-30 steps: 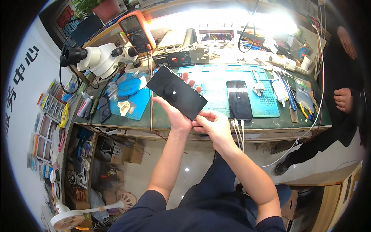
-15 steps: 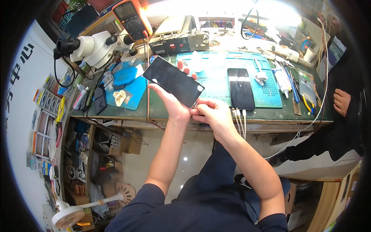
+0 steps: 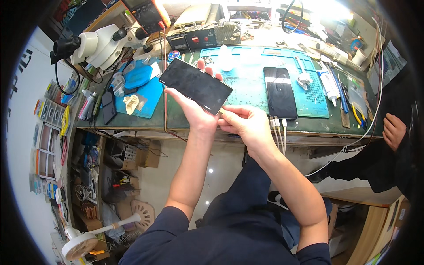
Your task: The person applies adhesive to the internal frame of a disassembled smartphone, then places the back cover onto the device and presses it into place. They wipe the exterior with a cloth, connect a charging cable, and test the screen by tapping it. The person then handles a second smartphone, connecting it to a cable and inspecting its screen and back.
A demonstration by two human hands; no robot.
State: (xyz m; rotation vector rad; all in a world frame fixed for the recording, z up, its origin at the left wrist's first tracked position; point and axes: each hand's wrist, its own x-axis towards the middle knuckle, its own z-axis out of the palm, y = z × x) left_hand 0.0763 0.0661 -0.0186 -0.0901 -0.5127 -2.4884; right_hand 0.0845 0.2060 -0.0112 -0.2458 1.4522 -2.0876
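A dark smartphone (image 3: 195,86) lies across the palm of my left hand (image 3: 198,112), screen up and tilted, its lower right corner pointing toward me. My left fingers show beyond its far edge and the thumb runs along the near side. At that lower corner my right hand (image 3: 245,123) is closed in a pinch, fingertips against or just beside the phone's end. Whatever sits between those fingertips is too small to name. To the right, a second black phone (image 3: 280,93) rests on the blue-green work mat (image 3: 243,79), with white cables (image 3: 278,128) at its near end.
A microscope (image 3: 95,48) and an orange multimeter (image 3: 145,15) stand at the back left, beside a black bench power supply (image 3: 192,40). Pliers (image 3: 358,115), a white tube (image 3: 327,86) and other tools lie at the right. Another person's hand (image 3: 394,131) hangs by the bench's right end.
The view has shifted slightly. Light reflections on the held phone's screen have gone as its tilt changed a little. My right hand stays pinched at the same corner.
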